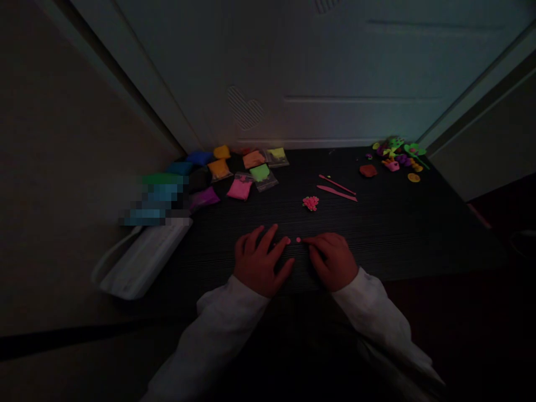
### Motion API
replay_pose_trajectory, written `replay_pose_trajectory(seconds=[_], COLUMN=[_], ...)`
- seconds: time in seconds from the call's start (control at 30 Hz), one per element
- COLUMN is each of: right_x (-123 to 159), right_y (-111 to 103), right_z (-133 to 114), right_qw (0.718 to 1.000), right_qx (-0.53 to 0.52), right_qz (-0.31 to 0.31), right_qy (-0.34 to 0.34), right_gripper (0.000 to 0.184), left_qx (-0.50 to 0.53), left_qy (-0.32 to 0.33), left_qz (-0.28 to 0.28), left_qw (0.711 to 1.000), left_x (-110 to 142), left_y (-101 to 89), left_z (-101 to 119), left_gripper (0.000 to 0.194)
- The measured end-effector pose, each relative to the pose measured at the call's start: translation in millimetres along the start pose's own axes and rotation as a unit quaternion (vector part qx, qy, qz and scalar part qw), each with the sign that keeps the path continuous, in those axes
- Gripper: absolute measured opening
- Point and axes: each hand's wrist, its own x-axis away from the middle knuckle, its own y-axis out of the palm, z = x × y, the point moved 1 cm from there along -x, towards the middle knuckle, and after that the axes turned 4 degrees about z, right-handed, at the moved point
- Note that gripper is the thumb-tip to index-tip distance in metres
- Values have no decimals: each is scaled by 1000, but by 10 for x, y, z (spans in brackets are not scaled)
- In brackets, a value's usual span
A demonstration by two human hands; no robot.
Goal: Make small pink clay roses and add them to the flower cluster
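My left hand [263,261] rests on the dark table with its fingers spread. A small pink clay piece [288,241] lies at its index fingertip. My right hand [333,259] is to the right, its index finger stretched toward a second pink clay dot [298,239] and its thumb apart; no held thing shows in it. Beyond the hands sits a cluster of small pink clay bits [310,203] with pale green at its edge. Behind that cluster lie a pink clay knife [337,193] and a thin pink modelling stick [337,184].
Bags of coloured clay, among them a pink bag [240,187] and a green bag [262,173], stand at the back left. A white box-like object [146,258] lies left. Finished clay flowers [397,153] and a red clay lump [368,171] are back right. A white panel [326,72] rises behind the table.
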Motion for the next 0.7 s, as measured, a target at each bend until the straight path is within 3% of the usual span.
replay_pose_trajectory(seconds=[0.5,0.7], right_x=[3,7], right_y=[5,17], right_z=[-1,2], right_qw=[1000,1000], right_qx=[-6,-10], right_qz=[4,3], right_qy=[0,5], right_gripper=[24,24], left_qx=[7,-4], left_qy=[31,16], left_qz=[22,-23], left_qw=[999,1000], left_x=[19,11], left_y=[-4,-6], left_z=[-20,8], left_gripper=[34,39])
